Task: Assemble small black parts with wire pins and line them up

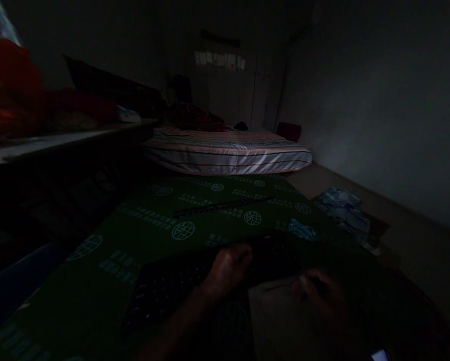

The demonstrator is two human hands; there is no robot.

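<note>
A black keyboard [164, 286] lies across the green printed sheet [134, 240], its keys showing as faint light marks. My left hand [230, 263] is closed over the keyboard's middle, fingers curled in; whatever they may hold is hidden. Close to the keyboard's near right edge, my right hand [318, 288] has its thumb and fingers drawn together above a flat brownish piece [273, 321]. A thin dark line runs from near those fingertips, too dim to name. Beyond the keyboard lies a long narrow black strip [225, 204]. The room is very dark.
A crumpled blue cloth [303, 229] rests right of the keyboard. Pale clothes [343, 208] lie on the floor at right. A striped mattress [232, 155] stands behind. Along the left runs a shelf [78, 138] with an orange bag [10, 90]. Something bright [380, 355] shows at bottom right.
</note>
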